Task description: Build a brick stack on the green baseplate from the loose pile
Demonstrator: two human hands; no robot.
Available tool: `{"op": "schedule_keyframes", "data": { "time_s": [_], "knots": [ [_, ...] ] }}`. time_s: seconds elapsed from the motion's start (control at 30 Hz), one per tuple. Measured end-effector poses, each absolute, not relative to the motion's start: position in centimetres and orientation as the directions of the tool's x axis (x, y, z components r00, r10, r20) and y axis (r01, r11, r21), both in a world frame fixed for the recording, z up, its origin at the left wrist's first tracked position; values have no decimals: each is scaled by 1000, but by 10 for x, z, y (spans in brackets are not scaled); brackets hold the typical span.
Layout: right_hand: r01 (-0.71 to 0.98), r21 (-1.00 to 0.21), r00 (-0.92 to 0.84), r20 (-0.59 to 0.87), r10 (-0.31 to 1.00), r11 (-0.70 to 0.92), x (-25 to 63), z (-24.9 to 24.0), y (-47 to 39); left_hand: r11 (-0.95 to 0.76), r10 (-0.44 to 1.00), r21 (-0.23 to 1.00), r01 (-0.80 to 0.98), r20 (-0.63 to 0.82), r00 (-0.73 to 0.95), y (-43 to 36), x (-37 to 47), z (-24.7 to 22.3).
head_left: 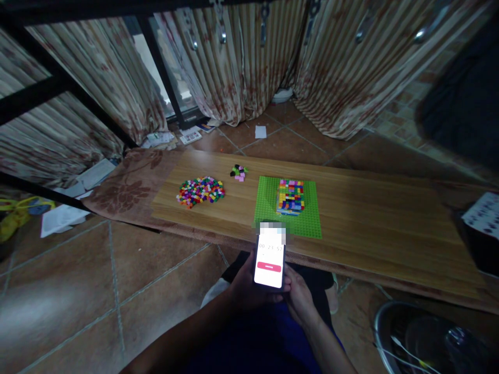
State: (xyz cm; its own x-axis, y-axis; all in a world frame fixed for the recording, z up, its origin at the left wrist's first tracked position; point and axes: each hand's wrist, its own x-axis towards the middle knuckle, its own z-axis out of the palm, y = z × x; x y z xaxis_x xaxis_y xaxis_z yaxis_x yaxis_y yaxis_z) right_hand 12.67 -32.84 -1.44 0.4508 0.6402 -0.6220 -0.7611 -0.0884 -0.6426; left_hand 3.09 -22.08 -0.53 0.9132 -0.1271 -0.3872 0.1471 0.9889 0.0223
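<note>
A smartphone [268, 259] with a lit white screen, a row of digits and a red button is held upright over my lap. My left hand [245, 283] wraps round its left side and lower edge. On the right side, my right hand [299, 293] closes its fingers against the phone's lower corner. Just beyond the phone lies a green baseplate [267, 197], which bears a block-shaped stack of multicoloured toy bricks [290, 196]. To its left, a pile of loose coloured bricks [200, 191] and a smaller cluster of pink, green and black bricks [238, 172] lie on the wood.
The wooden board [374, 213] rests on a brown patterned cloth [132, 182]. Curtains [241, 62] hang behind it, and papers [64, 215] lie on the tiled floor at the left. A round basin [378, 332] with cables stands at the lower right.
</note>
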Motion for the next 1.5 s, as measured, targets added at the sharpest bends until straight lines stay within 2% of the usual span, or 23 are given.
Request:
{"op": "schedule_keyframes", "data": {
  "time_s": [0.53, 0.8, 1.0, 1.5],
  "knots": [
    [-760, -643, 446, -624, 641, -97, 127, -11, -328, 989, -124, 26, 143, -356, 926, -221, 31, -9],
    [-687, -715, 557, -635, 535, -133, 123, -8, -337, 988, -146, -1, 157, -372, 917, -219, 33, -5],
    [-614, -780, 624, -573, 531, -121, 118, 8, -333, 992, -111, 19, 127, -377, 920, -220, 34, -1],
    [-628, -751, 582, -627, 517, -205, 112, 22, -320, 994, -49, 64, 86, -440, 897, -223, 36, 1]
  ]
}}
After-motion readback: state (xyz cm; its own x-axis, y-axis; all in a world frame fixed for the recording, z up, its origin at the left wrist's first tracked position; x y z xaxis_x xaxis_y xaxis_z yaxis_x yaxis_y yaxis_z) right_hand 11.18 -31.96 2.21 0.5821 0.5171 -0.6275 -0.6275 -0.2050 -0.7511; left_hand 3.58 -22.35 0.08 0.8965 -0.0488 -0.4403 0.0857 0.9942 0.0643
